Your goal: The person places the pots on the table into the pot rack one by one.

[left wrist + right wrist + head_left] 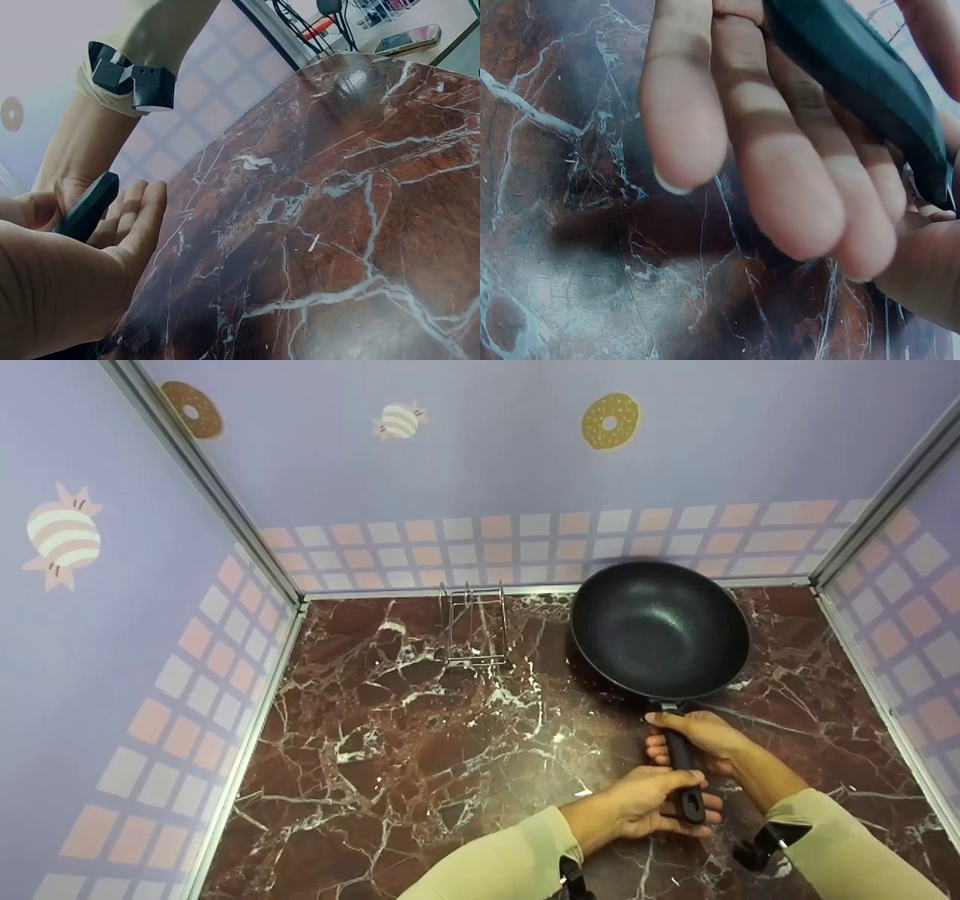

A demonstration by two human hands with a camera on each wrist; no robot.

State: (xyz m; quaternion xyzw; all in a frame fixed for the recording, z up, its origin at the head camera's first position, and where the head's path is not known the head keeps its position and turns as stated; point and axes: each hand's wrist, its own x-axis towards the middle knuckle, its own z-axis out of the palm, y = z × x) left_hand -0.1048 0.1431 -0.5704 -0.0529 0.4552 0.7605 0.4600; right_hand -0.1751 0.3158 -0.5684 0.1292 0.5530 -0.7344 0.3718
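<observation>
A black frying pan (652,634) with deep sloping sides lies at the back right, its hollow face up and its handle (678,751) pointing toward me. My right hand (709,741) holds the handle near the pan, thumb on top and fingers beneath. Closer to the free end, my left hand (649,802) pinches the handle, its thumb across the top and its fingers stretched out underneath. In the right wrist view, the right fingers (780,172) extend under the dark handle. The handle's end shows between both hands in the left wrist view.
A thin wire rack (477,661) stands left of the pan, near the back wall. Patterned lilac panels (510,457) enclose the marbled tabletop (337,810) at the back and both sides. Beyond the tabletop, a phone (409,39) and cables appear in the left wrist view.
</observation>
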